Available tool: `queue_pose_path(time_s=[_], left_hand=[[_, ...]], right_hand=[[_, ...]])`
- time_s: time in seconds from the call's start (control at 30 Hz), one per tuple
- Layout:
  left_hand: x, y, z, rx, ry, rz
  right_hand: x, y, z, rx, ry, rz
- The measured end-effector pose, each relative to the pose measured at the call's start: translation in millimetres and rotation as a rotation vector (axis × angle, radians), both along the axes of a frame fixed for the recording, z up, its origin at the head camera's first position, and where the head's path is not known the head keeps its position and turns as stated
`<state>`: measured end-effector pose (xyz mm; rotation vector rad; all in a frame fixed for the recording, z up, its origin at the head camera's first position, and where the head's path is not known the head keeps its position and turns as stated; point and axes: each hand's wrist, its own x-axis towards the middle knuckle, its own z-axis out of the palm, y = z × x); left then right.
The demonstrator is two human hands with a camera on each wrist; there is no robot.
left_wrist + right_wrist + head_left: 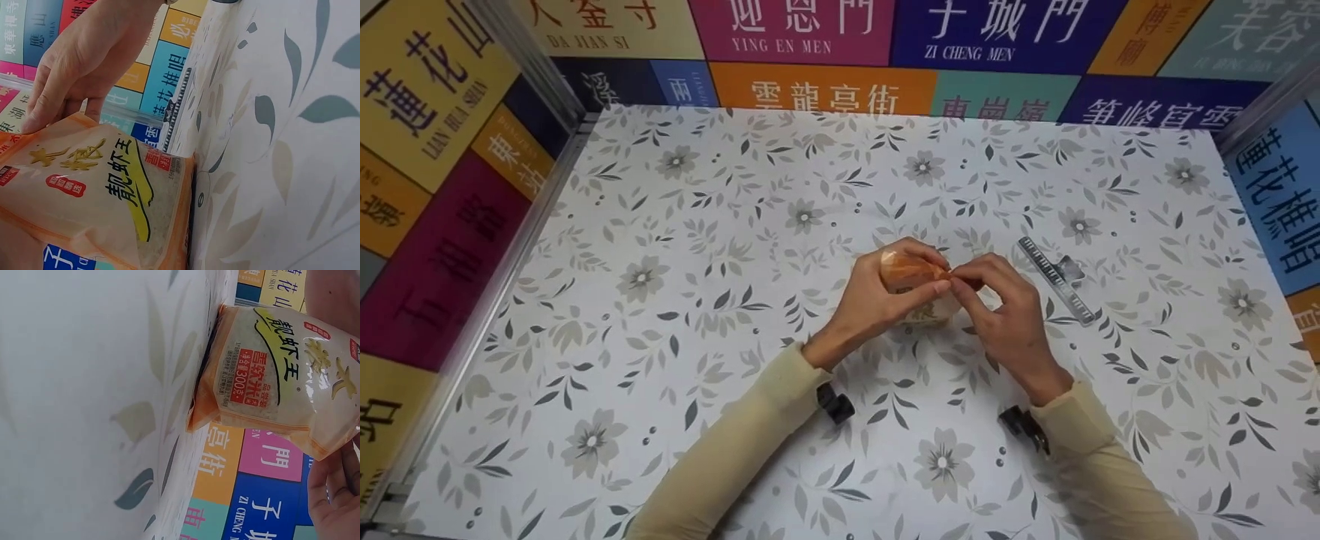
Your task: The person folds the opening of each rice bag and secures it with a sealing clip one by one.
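A small plastic bag of rice (921,309) stands upright on the table, its top edge orange and its front printed with gold and black characters. My left hand (883,289) reaches round the bag's upper left side and pinches the top edge between thumb and fingers. At the top right corner, my right hand (1006,307) pinches the plastic with thumb and forefinger. In the left wrist view the bag (101,185) leans a little, and the right hand (79,62) grips its top. The right wrist view shows rice through the lower front of the bag (264,371).
Right of the hands lies a dark ruler-like strip (1054,281) with pale marks and a small grey clip-like piece (1069,270) against it. A floral cloth (720,225) covers the table. Panels with large printed characters (802,30) stand along the back and sides.
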<state>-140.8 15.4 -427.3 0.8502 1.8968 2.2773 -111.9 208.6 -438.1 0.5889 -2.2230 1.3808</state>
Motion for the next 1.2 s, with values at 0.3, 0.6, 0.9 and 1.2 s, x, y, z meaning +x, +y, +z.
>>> queue_pose_path(time_s=[0.3, 0.6, 0.9, 1.2], left_hand=[[1.4, 3.1, -0.8, -0.001, 0.015, 0.074], [1.9, 0.7, -1.2, -0.035, 0.032, 0.116], [-0.1, -1.2, -2.1, -0.038, 0.046, 0.124], [-3.0, -2.8, -1.6, -0.045, 0.068, 0.136]], right_hand=[[1.3, -1.5, 0.1, 0.006, 0.004, -0.011], [1.8, -1.4, -1.4, 0.009, 0.019, -0.016], [3.1, -3.2, 1.7, 0.01, 0.037, -0.017], [2.9, -11.7, 9.1, 0.001, 0.069, -0.06]])
